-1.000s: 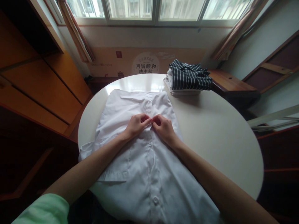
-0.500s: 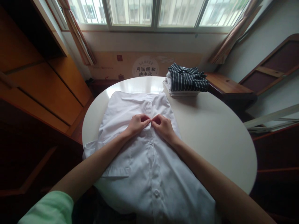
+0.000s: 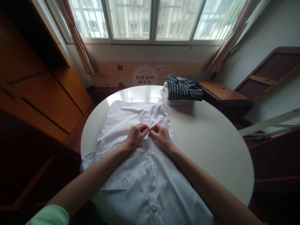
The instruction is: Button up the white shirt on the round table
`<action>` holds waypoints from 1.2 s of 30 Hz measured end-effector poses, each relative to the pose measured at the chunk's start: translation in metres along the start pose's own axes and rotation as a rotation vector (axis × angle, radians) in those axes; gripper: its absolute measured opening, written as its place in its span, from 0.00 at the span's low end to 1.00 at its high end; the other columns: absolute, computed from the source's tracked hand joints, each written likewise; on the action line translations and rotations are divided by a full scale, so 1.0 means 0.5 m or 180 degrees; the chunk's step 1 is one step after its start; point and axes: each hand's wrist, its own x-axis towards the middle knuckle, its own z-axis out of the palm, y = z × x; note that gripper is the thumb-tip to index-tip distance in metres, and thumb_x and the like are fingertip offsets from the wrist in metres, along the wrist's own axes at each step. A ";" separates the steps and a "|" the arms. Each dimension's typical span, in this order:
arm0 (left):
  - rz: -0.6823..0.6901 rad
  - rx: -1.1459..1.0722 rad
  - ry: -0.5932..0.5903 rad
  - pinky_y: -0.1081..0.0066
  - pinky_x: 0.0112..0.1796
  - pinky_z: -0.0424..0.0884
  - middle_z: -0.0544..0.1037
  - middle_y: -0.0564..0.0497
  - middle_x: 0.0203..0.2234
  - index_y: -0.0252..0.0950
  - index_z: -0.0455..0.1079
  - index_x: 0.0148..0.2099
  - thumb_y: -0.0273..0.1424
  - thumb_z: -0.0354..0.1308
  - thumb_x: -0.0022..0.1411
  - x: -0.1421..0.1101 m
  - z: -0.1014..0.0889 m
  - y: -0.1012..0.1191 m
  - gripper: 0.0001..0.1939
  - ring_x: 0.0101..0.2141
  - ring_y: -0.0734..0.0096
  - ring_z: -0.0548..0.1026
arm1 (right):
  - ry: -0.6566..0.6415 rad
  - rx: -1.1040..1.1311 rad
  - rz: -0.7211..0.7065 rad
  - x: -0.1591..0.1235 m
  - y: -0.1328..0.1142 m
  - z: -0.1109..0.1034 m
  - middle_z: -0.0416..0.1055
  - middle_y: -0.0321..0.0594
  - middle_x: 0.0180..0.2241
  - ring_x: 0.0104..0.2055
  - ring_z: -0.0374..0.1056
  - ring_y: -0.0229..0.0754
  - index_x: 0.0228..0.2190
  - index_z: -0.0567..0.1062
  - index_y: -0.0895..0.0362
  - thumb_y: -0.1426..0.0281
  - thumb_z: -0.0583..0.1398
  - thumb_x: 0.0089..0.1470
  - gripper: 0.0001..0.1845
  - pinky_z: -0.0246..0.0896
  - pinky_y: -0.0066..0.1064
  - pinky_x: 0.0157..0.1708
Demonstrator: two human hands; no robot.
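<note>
A white button-up shirt (image 3: 133, 168) lies spread over the round table, front side up, its near part hanging toward me. Its button placket runs down the middle, with a button (image 3: 148, 153) below my hands and another button (image 3: 153, 207) closer to me. My left hand (image 3: 137, 135) pinches the placket from the left. From the right, my right hand (image 3: 160, 135) pinches the same spot, and the fingertips of both hands meet. Whatever small part is between the fingertips, perhaps a button, is hidden.
The white round table (image 3: 211, 150) extends to the right. At its far edge sits a stack of folded clothes with a black striped garment (image 3: 184, 89) on top. A wooden cabinet (image 3: 47, 100) stands left, a small wooden table (image 3: 222, 91) beyond at right, and a window (image 3: 131, 22) ahead.
The camera has tilted up slightly, so the whole scene sits lower in view. Both hands stay pinched at the same place on the placket, with only slight finger movement.
</note>
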 end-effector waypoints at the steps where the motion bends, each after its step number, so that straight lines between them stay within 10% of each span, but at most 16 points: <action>1: 0.0040 0.0009 0.0011 0.74 0.33 0.69 0.76 0.50 0.27 0.34 0.72 0.32 0.30 0.53 0.53 0.000 0.000 0.000 0.07 0.28 0.73 0.72 | 0.0002 0.0011 -0.0005 0.000 0.000 0.000 0.69 0.35 0.22 0.26 0.64 0.36 0.21 0.68 0.58 0.72 0.56 0.41 0.02 0.57 0.27 0.28; 16: -0.0744 -0.0799 -0.0164 0.74 0.29 0.69 0.76 0.49 0.24 0.31 0.72 0.28 0.34 0.60 0.46 0.007 -0.008 -0.003 0.10 0.27 0.71 0.73 | -0.0145 0.0188 -0.0118 -0.007 0.003 0.000 0.70 0.36 0.25 0.28 0.64 0.36 0.24 0.70 0.58 0.77 0.52 0.44 0.07 0.58 0.29 0.32; 36: -0.0251 0.0138 -0.0068 0.73 0.34 0.67 0.77 0.50 0.28 0.34 0.72 0.32 0.30 0.53 0.53 -0.002 -0.003 0.011 0.07 0.29 0.71 0.73 | 0.0171 0.0185 -0.0174 -0.010 0.001 0.007 0.72 0.38 0.27 0.30 0.67 0.38 0.28 0.70 0.57 0.72 0.56 0.45 0.05 0.61 0.31 0.33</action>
